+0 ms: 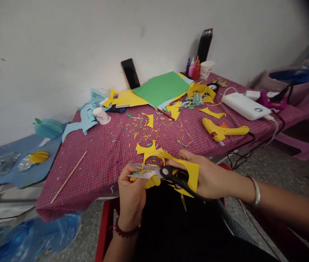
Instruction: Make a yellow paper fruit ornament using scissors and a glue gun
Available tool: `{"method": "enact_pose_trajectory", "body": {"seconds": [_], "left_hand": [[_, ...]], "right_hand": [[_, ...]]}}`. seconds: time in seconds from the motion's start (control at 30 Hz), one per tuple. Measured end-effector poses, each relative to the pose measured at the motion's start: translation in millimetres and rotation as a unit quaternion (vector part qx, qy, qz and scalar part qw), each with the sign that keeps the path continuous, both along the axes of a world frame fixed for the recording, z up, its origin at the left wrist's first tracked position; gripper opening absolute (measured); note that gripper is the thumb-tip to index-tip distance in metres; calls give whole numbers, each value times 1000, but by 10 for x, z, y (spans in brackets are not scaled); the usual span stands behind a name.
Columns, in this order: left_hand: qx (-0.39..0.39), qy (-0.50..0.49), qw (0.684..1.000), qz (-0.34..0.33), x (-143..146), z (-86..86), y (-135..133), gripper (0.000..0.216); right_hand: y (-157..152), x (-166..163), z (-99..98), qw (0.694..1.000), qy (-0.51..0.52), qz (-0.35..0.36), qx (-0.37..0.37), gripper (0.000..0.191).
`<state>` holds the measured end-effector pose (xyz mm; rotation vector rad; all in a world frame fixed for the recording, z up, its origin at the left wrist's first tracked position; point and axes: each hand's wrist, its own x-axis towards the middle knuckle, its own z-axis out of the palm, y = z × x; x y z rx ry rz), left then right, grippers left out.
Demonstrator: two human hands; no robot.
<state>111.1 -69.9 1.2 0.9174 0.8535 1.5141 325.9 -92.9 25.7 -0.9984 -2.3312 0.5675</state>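
My right hand [207, 173] is closed around the black handles of a pair of scissors [167, 173], whose blades point left and look parted. A yellow paper sheet [193, 173] lies against the same hand, by the handles. My left hand [132, 187] pinches a small yellow paper piece [153, 181] with a bit of green near the fingertips, right at the blades. Just beyond both hands, cut yellow paper scraps [154, 150] lie at the table's front edge. My fingertips partly hide the piece in the left hand.
On the checked tablecloth [94, 163] are a wooden stick [69, 177], a tipped paper cup [101, 115], a green sheet [165, 87] and a yellow glue gun [224, 130]. A white power bank [248, 105] trails cables. A phone [130, 73] leans on the wall. Paper pumpkins [49, 128] stand left.
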Motion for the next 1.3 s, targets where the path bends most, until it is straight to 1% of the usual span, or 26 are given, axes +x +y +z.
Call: {"method": "enact_pose_trajectory", "body": {"seconds": [0.07,0.17,0.37,0.47,0.53,0.63,0.73,0.87,1.03,1.17,1.3], "left_hand": [[-3,9,1000,0,-5,9,1,30],[-1,22,1000,11,-6,10,7,29],[53,34,997,43,13,-30,-12,25],[69,49,995,55,-1,-32,-17,23],[64,59,995,44,-24,-12,-3,24],[33,60,998,5,-52,41,34,27],[0,46,998,-30,-52,85,57,28],[-28,18,998,-59,-42,98,55,31],[-33,23,997,-68,-65,85,51,31],[-34,28,996,-75,-84,99,43,29],[-45,54,994,-79,-95,128,12,26]], "right_hand": [[0,10,16,1000,0,3,2,19],[-2,16,32,1000,-12,-4,-2,20],[-9,1,15,1000,-4,-20,-12,25],[-9,-2,27,1000,-10,-16,-20,22],[-9,2,41,999,-20,-10,-22,20],[-12,15,48,999,-35,-7,-19,19],[-14,28,31,999,-36,-3,-14,16],[-19,35,22,999,-34,6,-7,15],[-17,53,39,999,-48,2,-21,16],[-7,86,19,998,-61,7,-4,14],[-8,113,27,997,-76,9,-6,16]]}}
